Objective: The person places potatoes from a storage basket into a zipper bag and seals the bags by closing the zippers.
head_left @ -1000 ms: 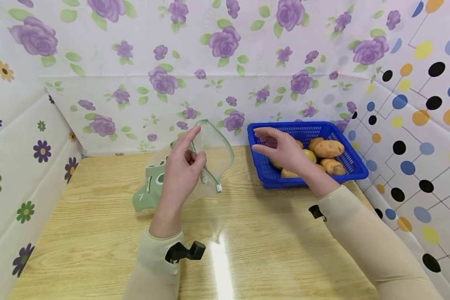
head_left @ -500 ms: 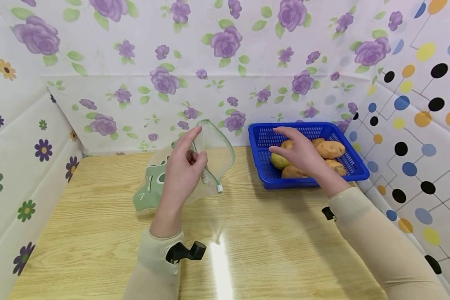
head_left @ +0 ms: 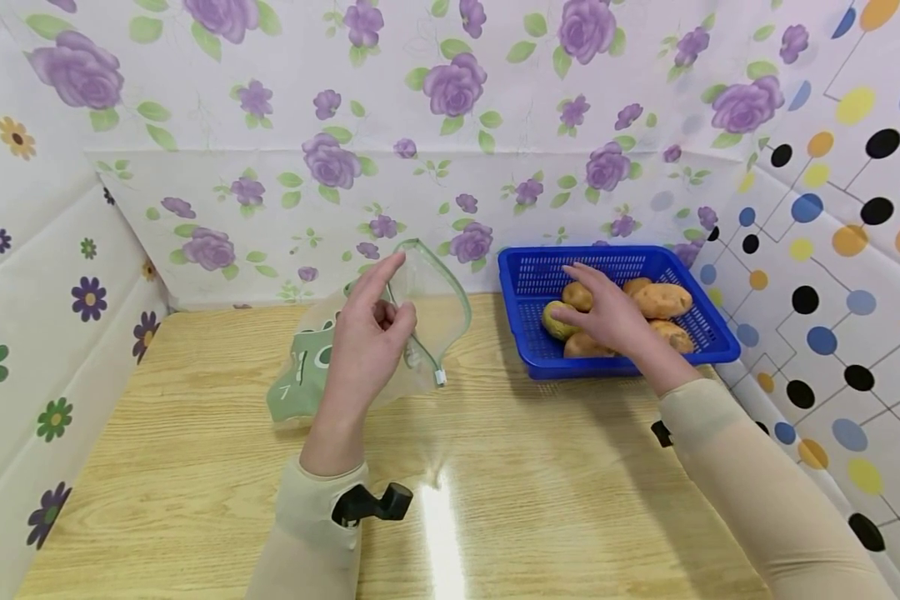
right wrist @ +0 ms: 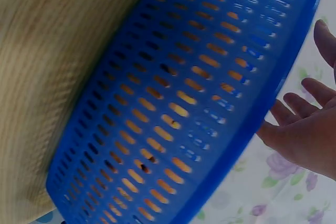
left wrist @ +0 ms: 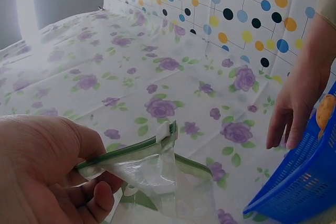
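Left hand [head_left: 363, 342]: grip clamped, thumb and fingers pinching the green zip edge [left wrist: 128, 149] of the clear zip bag [head_left: 435, 302]. We have the bag on the table [head_left: 195, 475], left of the blue plastic basket [head_left: 536, 363], well apart from it. Bag mouth gapes; white slider [head_left: 440, 377] at one end of the zip. Green cartoon face panel [head_left: 300, 387] on the bag's far left.

Right hand [head_left: 607, 315]: grip apart, thumb and fingers spread, nothing held. It hovers over the basket; we can't tell whether the thumb touches the yellow-green round piece [head_left: 557, 329] near it. We count several brown potatoes [head_left: 662, 301] in there too, partly hidden by the hand.

Behind: sheet with purple roses [head_left: 453, 87]; right side, polka-dot sheet [head_left: 832, 242]. We see a black mount [head_left: 372, 504] on the left sleeve [head_left: 307, 533].
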`<state>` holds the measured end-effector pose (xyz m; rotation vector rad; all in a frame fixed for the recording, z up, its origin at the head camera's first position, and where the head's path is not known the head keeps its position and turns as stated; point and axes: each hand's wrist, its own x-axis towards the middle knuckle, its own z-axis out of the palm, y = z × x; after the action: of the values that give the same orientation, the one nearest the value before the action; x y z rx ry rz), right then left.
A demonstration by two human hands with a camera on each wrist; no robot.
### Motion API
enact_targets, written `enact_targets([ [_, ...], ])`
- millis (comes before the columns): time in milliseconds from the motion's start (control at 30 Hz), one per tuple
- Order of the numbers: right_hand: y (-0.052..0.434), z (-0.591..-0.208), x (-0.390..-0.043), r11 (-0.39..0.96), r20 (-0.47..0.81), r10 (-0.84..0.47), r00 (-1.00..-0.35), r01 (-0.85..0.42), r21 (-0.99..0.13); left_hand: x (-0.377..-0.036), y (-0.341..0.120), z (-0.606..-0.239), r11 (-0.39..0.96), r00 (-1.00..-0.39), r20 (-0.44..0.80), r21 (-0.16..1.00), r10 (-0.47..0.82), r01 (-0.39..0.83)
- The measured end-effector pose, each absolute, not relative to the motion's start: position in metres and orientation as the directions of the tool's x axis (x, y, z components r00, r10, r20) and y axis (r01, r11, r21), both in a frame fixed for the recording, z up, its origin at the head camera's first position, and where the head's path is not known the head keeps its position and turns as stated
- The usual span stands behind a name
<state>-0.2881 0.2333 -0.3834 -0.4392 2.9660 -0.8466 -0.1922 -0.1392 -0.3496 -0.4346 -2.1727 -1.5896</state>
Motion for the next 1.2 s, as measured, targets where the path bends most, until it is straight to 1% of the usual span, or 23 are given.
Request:
enact_targets([
  [333,0.242,-0.403,-0.295,0.830,-0.035,-0.287,-0.957,-0.230,-0.509,-0.192,-0.138,-0.350,0.299,-0.869,0.495,0.827,0.012,0.476],
  [633,0.247,-0.419,-0.301,0.853,0.034,-0.308,-0.951,-0.292,-0.433,-0.191,-0.136,-0.349,0.302,-0.874,0.486,0.831,0.016,0.468],
  [833,0.246,-0.422,-0.304,0.873,0.004,-0.295,-0.956,-0.271,-0.405,-0.192,-0.137,-0.350,0.302,-0.877,0.480,0.833,0.019,0.463],
  [1067,0.246,-0.421,-0.310,0.894,0.006,-0.290,-0.957,-0.273,-0.356,-0.192,-0.136,-0.350,0.300,-0.881,0.472,0.838,0.023,0.456],
  [1200,0.246,-0.422,-0.311,0.915,-0.017,-0.266,-0.964,-0.246,-0.321,-0.192,-0.136,-0.350,0.301,-0.881,0.472,0.836,0.029,0.458],
])
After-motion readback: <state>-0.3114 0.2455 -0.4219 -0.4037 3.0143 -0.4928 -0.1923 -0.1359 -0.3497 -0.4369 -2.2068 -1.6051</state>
